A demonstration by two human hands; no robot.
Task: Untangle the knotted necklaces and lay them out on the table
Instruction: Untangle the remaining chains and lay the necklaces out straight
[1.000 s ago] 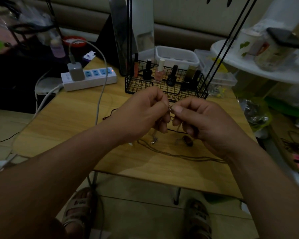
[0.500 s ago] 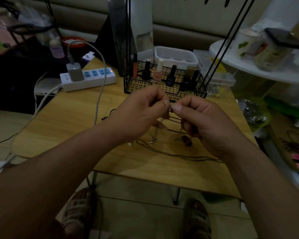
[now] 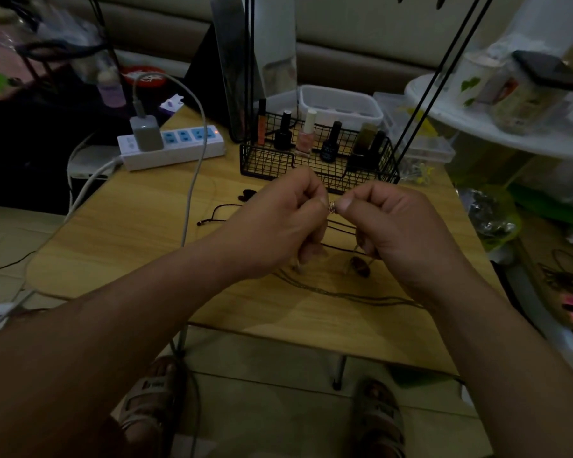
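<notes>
Above the tabletop [image 3: 119, 246], left hand [image 3: 278, 223] and right hand [image 3: 397, 226] pinching a small knot [image 3: 332, 207] between fingertips, chain [image 3: 344, 294] trailing onto the wood below, black cord [image 3: 212, 217] lying left, wire basket [image 3: 318, 163] behind.

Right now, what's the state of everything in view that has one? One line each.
left hand: pinching the knot
right hand: pinching the knot from the other side
knot: held up between both hands
chain necklace: lying on the table
black cord: lying loose on the table
charger: plugged into the power strip
power strip: indicator lit
nail polish bottles: upright, capped, in the wire basket
</notes>
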